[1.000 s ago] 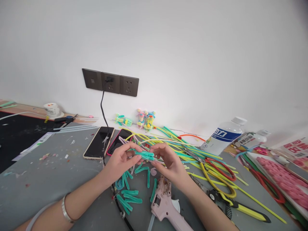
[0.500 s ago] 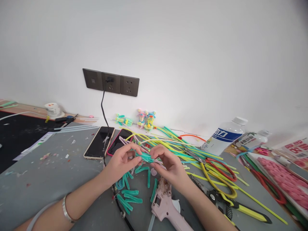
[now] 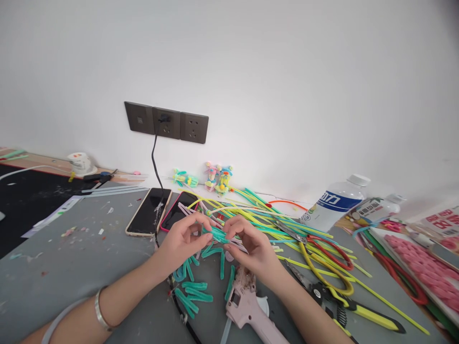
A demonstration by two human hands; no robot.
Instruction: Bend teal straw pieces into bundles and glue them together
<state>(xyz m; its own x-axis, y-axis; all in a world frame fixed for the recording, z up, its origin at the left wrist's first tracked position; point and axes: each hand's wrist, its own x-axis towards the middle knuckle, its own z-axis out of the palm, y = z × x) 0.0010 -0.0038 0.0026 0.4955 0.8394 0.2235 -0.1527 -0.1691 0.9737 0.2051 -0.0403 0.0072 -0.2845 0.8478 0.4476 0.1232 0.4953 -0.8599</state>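
Two hands: left hand (image 3: pixel 182 243) and right hand (image 3: pixel 251 248) meet just above the grey worktop (image 3: pixel 82 258), each pinching shut on one end of a small teal fuzzy pipe-cleaner bundle (image 3: pixel 217 234).
Held piece: it lies level between the fingertips, clear of the worktop, over the near edge of the stem heap.
Left wrist: a silver bangle (image 3: pixel 100 315).
Below the hands: short bent teal pipe-cleaner pieces (image 3: pixel 195 289) lie scattered, with a pale pink hot-glue gun (image 3: pixel 247 306) just beside them, nozzle toward the right hand.
Behind the hands: a heap of long yellow and green pipe-cleaner stems (image 3: pixel 258 215); two dark smartphones (image 3: pixel 148 211) lie side by side to its left.
Right of the hands: yellow-handled scissors (image 3: pixel 322 272) and red-handled scissors (image 3: pixel 333 253) lie on the stems.
Writing: a clear plastic bottle lying on its side (image 3: pixel 335 200) carries a blue band with white characters, too blurred to read; red print on a white packet (image 3: pixel 442 220) at the far right is also unreadable.
Wall: a dark triple socket plate (image 3: pixel 166 123) with a black cable (image 3: pixel 153 157) plugged in; small pipe-cleaner figures (image 3: pixel 217 174) stand at its foot.
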